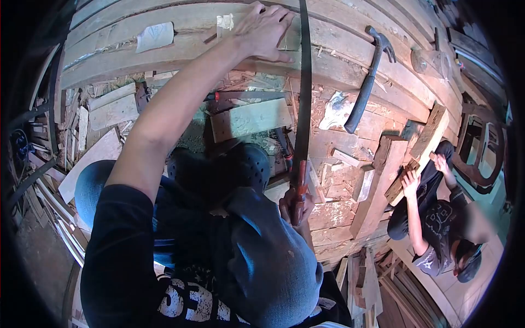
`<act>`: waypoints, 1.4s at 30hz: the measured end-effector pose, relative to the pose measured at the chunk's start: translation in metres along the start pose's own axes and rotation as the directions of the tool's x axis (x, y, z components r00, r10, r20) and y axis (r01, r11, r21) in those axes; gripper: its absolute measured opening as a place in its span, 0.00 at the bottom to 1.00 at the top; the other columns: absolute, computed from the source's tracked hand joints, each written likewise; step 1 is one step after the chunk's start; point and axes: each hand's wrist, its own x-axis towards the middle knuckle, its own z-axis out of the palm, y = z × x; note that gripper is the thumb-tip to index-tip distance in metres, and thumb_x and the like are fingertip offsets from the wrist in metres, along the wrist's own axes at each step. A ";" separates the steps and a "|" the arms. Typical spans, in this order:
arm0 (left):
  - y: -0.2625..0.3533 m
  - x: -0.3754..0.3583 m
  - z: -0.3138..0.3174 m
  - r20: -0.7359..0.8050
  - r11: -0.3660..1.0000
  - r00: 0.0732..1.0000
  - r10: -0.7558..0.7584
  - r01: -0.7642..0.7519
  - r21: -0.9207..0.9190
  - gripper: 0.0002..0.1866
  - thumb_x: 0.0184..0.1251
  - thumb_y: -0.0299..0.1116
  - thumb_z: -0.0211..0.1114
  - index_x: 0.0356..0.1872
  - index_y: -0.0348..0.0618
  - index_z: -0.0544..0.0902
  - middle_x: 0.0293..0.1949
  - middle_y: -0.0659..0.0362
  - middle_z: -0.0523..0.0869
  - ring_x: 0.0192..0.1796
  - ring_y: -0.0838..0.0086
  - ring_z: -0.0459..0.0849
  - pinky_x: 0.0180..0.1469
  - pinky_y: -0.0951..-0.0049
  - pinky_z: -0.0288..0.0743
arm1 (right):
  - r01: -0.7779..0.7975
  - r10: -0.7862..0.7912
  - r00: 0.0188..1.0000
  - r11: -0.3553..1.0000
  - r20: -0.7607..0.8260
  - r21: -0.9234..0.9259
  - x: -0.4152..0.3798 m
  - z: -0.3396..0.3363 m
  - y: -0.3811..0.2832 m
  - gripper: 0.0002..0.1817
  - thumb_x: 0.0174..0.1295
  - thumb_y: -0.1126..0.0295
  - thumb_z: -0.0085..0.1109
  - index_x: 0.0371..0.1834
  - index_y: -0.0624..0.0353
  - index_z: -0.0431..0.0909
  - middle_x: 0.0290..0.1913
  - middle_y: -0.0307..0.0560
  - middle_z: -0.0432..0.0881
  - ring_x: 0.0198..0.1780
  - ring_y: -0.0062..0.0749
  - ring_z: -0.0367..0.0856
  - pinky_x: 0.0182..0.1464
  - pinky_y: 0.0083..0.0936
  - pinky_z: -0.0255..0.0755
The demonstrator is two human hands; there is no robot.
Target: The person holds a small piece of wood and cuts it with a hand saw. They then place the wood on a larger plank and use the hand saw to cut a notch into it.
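Note:
My left hand (pixel 263 34) lies on a long wooden beam (pixel 202 49), palm down with its fingers apart, close to the left side of a hand saw's blade. Near my knee, my right hand (pixel 307 208) is closed around the reddish handle of the hand saw (pixel 304 104). Its long dark blade runs away from me across the beam, beyond the top of the view. To the right, a claw hammer (pixel 369 82) with a dark grip lies over the beams. A pale paper piece (pixel 155 36) rests on the beam at left.
At right, a co-worker (pixel 437 218) grips a wooden block (pixel 429 139) with both hands. Beneath the beams, offcuts, shavings and a short board (pixel 251 118) litter the floor. A thick timber (pixel 378 186) stands between us. Scrap strips (pixel 60 218) pile up at left.

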 end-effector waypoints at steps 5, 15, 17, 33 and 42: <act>-0.005 0.002 0.004 0.003 0.997 0.999 0.042 -0.042 0.063 0.51 0.49 0.65 0.65 0.63 0.30 0.66 0.63 0.50 0.71 0.68 0.65 0.66 0.63 0.61 0.58 | 0.030 -0.030 0.999 0.999 0.014 -0.028 0.007 -0.001 -0.007 0.14 0.44 0.78 0.62 0.15 0.55 0.64 0.13 0.38 0.66 0.13 0.25 0.65 0.16 0.22 0.58; -0.009 0.001 0.011 0.000 1.000 1.000 0.021 -0.021 0.011 0.48 0.51 0.64 0.64 0.62 0.31 0.68 0.62 0.50 0.72 0.66 0.65 0.68 0.66 0.61 0.58 | -0.438 0.431 0.886 0.658 0.172 0.613 -0.030 0.008 -0.029 0.13 0.43 0.79 0.62 0.16 0.55 0.65 0.14 0.38 0.65 0.14 0.25 0.64 0.17 0.22 0.56; -0.006 0.001 0.009 -0.036 0.998 0.998 0.048 -0.047 0.029 0.47 0.51 0.64 0.65 0.61 0.31 0.68 0.61 0.50 0.72 0.66 0.64 0.68 0.66 0.62 0.58 | -0.381 0.362 0.921 0.752 0.145 0.539 0.008 0.005 -0.014 0.13 0.42 0.80 0.62 0.16 0.55 0.65 0.14 0.37 0.65 0.14 0.24 0.63 0.17 0.22 0.56; 0.002 0.003 0.003 0.092 0.997 0.995 -0.040 0.033 0.072 0.52 0.49 0.67 0.63 0.66 0.34 0.63 0.66 0.50 0.68 0.69 0.64 0.65 0.71 0.63 0.53 | -0.365 0.601 0.751 0.034 0.273 0.930 0.003 -0.011 -0.005 0.13 0.41 0.82 0.63 0.17 0.55 0.67 0.16 0.36 0.64 0.15 0.23 0.62 0.18 0.22 0.54; -0.004 0.010 -0.009 0.209 0.998 0.977 -0.035 0.046 -0.048 0.52 0.43 0.59 0.69 0.65 0.31 0.63 0.67 0.45 0.67 0.71 0.59 0.61 0.71 0.52 0.51 | -0.370 0.597 0.742 -0.017 0.306 0.929 0.009 -0.009 0.008 0.11 0.52 0.74 0.55 0.16 0.57 0.65 0.13 0.39 0.65 0.10 0.27 0.63 0.13 0.23 0.54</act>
